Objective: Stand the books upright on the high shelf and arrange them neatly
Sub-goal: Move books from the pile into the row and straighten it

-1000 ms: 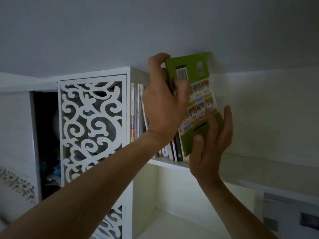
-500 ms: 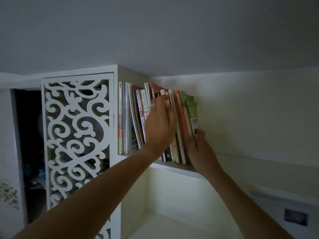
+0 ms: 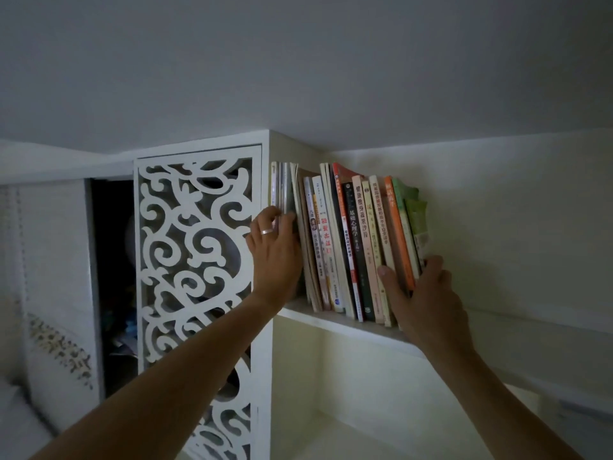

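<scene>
Paperback books [image 3: 351,247] stand spines outward, leaning left; flat, unclenched hands brace both ends.

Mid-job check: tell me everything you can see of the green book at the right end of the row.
The green book is a thin paperback, last on the right of the row of books on the high shelf. It stands nearly upright, its top tilted slightly left like its neighbours. Its upper corner looks bent or wavy. A pale label sits on its lower part. Its left side rests against the next book; the right hand presses its lower edge, with the wall behind.
</scene>
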`<state>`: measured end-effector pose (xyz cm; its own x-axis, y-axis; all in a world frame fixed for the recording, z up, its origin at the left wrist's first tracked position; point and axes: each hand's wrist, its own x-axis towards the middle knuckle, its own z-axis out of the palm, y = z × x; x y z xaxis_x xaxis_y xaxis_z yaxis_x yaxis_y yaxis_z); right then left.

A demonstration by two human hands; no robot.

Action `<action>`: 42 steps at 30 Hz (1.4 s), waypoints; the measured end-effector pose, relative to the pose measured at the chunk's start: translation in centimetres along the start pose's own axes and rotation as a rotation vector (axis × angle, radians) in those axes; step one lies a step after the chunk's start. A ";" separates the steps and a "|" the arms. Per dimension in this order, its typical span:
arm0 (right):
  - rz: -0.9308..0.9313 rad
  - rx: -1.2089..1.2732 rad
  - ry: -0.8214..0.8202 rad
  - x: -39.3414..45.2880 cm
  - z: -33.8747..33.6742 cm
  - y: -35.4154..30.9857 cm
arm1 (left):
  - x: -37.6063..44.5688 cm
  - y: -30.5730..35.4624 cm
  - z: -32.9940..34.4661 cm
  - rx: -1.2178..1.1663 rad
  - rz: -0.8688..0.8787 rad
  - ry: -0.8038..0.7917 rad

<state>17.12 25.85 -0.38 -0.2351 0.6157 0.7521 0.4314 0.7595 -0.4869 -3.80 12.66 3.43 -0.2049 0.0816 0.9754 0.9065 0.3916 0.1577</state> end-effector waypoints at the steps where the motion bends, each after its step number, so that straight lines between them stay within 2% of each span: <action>1: -0.003 -0.001 0.001 -0.1 0.0 0.0 | 0.3 0.3 0.0 -0.007 0.009 0.002; 9: -0.019 -0.019 0.024 -0.2 0.1 0.0 | 1.6 1.4 0.0 -0.003 0.125 0.073; 18: -0.016 0.004 0.033 -0.4 0.2 0.1 | 0.9 1.4 0.2 -0.109 0.069 0.033; 25: -0.016 0.007 0.024 -0.2 0.9 0.7 | -1.3 2.6 1.2 -0.253 -0.104 0.039; 31: -0.005 -0.001 0.010 -0.5 0.5 0.2 | -1.7 3.4 2.0 -0.201 -0.053 0.071; 36: 0.010 -0.004 0.006 -0.6 0.3 -0.2 | -2.0 3.6 1.7 -0.160 -0.037 0.033; 38: 0.007 -0.002 0.007 -0.7 0.2 -0.4 | -1.7 4.1 1.3 -0.253 -0.086 0.002; 42: 0.028 0.012 0.006 -0.7 0.1 -0.5 | -0.2 3.6 0.9 -0.645 -0.198 0.025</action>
<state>16.98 25.05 -0.73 -0.2182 0.6354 0.7407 0.4269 0.7447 -0.5131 -0.84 14.83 3.61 -0.3879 0.0408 0.9208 0.8933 -0.2293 0.3865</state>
